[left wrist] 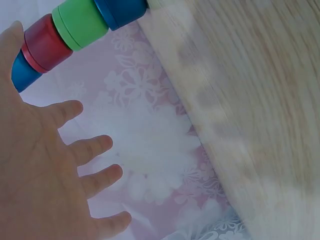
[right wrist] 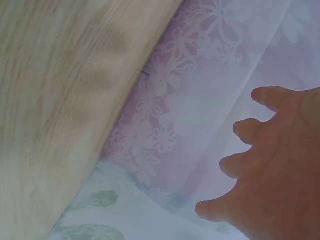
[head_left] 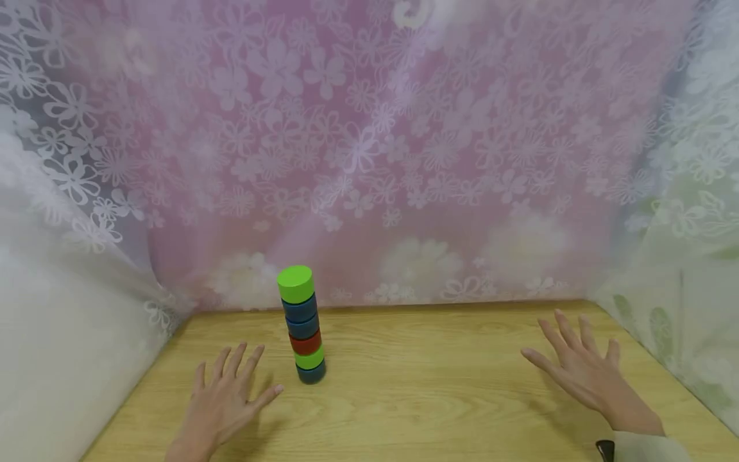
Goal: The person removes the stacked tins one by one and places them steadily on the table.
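Observation:
A tall stack of round, cylinder-shaped pieces (head_left: 304, 327) stands upright on the wooden table, left of the middle. From top to bottom its colours run light green, blue, blue, red, green and blue. To the left of the stack is my left hand (head_left: 222, 401), fingers spread, thumb pointing toward the lowest pieces but apart from them. In the left wrist view, a red piece (left wrist: 47, 44) and a green piece (left wrist: 80, 22) show beyond the thumb. Far off to the right, my right hand (head_left: 586, 369) hovers with spread fingers and holds nothing.
The wooden tabletop (head_left: 427, 372) ends at a pink floral curtain (head_left: 375, 160) behind. White sheer cloth (head_left: 58, 308) hangs on the left, and pale green patterned cloth (head_left: 698, 282) hangs on the right. A light sleeve (head_left: 646, 447) with a small black item shows at my right wrist.

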### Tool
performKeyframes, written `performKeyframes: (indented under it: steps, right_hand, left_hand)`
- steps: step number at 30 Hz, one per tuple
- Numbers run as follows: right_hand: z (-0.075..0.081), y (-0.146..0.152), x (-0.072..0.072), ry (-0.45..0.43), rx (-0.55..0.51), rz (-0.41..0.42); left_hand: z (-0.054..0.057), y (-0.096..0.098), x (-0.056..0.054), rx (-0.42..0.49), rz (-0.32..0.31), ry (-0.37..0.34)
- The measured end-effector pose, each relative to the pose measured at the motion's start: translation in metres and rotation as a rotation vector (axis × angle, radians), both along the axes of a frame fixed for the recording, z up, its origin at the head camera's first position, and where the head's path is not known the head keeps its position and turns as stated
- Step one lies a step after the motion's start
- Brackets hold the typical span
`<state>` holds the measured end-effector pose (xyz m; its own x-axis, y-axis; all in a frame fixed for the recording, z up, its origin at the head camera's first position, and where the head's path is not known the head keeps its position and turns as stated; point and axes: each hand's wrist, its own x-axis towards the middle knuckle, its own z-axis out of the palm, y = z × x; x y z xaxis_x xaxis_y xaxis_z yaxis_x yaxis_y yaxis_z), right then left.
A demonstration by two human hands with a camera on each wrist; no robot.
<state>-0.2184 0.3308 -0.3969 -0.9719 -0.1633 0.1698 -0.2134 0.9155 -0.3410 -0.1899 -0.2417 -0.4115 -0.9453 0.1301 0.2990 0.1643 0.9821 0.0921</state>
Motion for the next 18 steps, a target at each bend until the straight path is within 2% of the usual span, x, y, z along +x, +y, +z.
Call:
performKeyframes:
  steps: [4, 7, 13, 18]
  right_hand:
    - [0.004, -0.006, -0.005, 0.008, -0.052, 0.042]
    - [0.011, -0.01, -0.008, 0.103, -0.087, 0.063]
    - [0.021, -0.027, -0.014, 0.335, -0.184, 0.06]
    - [0.024, -0.045, -0.019, 0.427, -0.325, 0.057]
  left_hand:
    - [0.002, -0.002, -0.002, -0.007, -0.025, 0.025]
    - [0.007, -0.002, -0.006, 0.013, -0.068, 0.073]
    - [0.012, -0.004, -0.007, 0.164, -0.095, 0.141]
    - [0.014, -0.002, -0.007, 0.282, -0.105, 0.172]
